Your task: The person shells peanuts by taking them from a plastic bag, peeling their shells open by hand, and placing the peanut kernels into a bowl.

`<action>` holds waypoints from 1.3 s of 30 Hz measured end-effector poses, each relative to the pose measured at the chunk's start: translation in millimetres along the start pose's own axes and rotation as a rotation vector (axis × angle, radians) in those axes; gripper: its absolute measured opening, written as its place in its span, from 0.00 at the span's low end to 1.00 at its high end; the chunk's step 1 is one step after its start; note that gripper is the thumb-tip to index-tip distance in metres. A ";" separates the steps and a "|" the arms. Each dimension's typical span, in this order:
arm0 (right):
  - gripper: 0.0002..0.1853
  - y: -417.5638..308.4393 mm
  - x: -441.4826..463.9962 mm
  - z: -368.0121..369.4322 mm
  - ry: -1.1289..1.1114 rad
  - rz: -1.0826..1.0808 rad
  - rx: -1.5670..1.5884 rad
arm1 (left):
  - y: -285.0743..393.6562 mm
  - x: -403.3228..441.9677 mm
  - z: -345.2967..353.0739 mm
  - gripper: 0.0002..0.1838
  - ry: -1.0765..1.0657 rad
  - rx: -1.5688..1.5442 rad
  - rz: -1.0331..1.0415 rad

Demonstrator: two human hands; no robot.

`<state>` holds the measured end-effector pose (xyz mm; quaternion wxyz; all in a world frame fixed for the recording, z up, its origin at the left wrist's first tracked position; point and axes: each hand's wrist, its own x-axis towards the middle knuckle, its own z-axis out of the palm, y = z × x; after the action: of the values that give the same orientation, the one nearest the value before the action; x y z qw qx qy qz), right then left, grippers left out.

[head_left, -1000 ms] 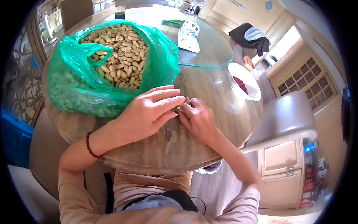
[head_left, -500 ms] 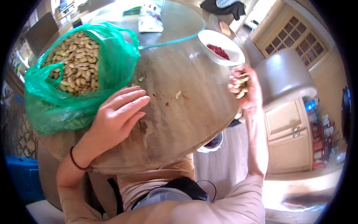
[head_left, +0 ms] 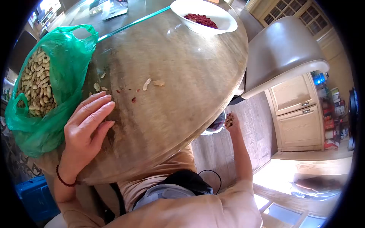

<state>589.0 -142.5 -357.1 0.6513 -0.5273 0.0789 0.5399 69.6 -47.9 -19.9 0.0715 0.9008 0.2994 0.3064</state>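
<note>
My left hand (head_left: pixel 87 127) rests on the table's left part with its fingers stretched out and nothing held. Beside it stands a green plastic bag (head_left: pixel 72 64) full of unshelled peanuts (head_left: pixel 38 83). Below table height on the right, my right hand (head_left: pixel 232 122) holds peanut shells (head_left: pixel 229 119) at the rim of a bin (head_left: pixel 219 129) with a pale liner. A few shell pieces (head_left: pixel 147 84) and reddish skin bits (head_left: pixel 133 100) lie on the tabletop. At the far side sits a white bowl (head_left: pixel 228 25) with red peanut kernels (head_left: pixel 200 20).
The round table (head_left: pixel 182 72) fills the middle, with a glass disc edge (head_left: pixel 133 24) at the back left. A grey chair (head_left: pixel 285 57) stands close to the table's right side, before a wooden cabinet (head_left: pixel 298 125). A blue box (head_left: pixel 36 197) is at the lower left.
My right hand has gone from over the table, past its right edge, down to the bin with the shells. The view has turned right and down. My left hand stays flat by the bag.
</note>
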 end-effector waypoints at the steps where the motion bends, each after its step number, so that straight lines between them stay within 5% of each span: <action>1: 0.14 6.8 32.9 -19.0 0.007 0.058 -0.027 | -0.2 1.4 -0.1 0.21 0.008 0.010 -0.014; 7: 0.34 21.8 103.5 -22.2 0.249 0.090 -0.090 | -3.3 5.6 -0.1 0.20 0.034 0.009 -0.050; 10: 0.36 21.8 149.4 -51.8 0.174 0.145 -0.084 | -4.8 6.0 0.2 0.21 0.024 0.004 -0.052; 15: 0.25 15.2 107.5 -9.9 0.447 -0.082 -0.220 | -5.3 3.0 0.0 0.21 0.009 0.010 -0.040; 19: 0.16 9.8 83.2 -7.1 0.419 -0.094 -0.190 | -3.0 1.3 -5.2 0.21 0.047 0.022 -0.007; 21: 0.08 3.8 66.3 -9.4 0.293 -0.268 -0.112 | -2.3 0.3 -8.1 0.21 0.073 0.031 -0.004; 23: 0.05 -16.3 15.1 29.3 0.405 -0.423 -0.060 | -3.0 -0.2 -11.9 0.21 0.113 0.057 -0.013; 25: 0.11 -37.1 -51.5 77.3 0.460 -0.685 -0.137 | -4.3 -1.3 -16.7 0.20 0.213 0.028 0.015; 30: 0.16 -52.9 -202.1 170.1 -0.124 -1.353 -0.467 | -9.6 -6.3 -34.6 0.19 0.390 0.061 0.001; 33: 0.13 -35.5 -276.3 234.8 -0.422 -1.365 -0.962 | -11.4 -9.2 -42.8 0.19 0.460 0.032 0.022; 36: 0.36 -19.0 -297.2 294.6 -0.692 -1.280 -1.554 | -14.8 -11.8 -45.8 0.19 0.486 0.016 0.050; 39: 0.47 7.1 -281.3 333.8 -0.794 -1.202 -1.781 | -17.6 -15.1 -48.7 0.20 0.469 0.033 0.024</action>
<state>313.9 -60.1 -28.3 0.1786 -0.5462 -0.8074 0.1341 22.3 -45.2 6.0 -0.0183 0.8096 0.3017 0.5032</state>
